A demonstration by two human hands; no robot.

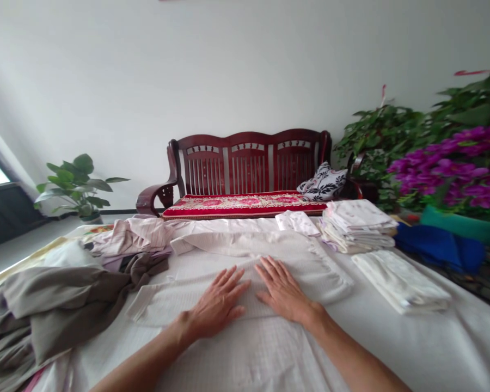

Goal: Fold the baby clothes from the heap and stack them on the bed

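A white ribbed long-sleeved top lies spread out on the white-covered table, its gathered edge toward the right. Both palms are down on this garment. My left hand rests flat on its middle with the fingers stretched out. Just to the right, my right hand presses on the fabric, fingers spread and pointing away from me. Neither hand grips anything. One sleeve lies along the far side, and another stretches to the left near my left hand.
Crumpled grey-brown clothing and a pink striped garment are heaped at the left. At the right stand a stack of folded clothes and a folded white garment. Beyond are a wooden bench and purple flowers.
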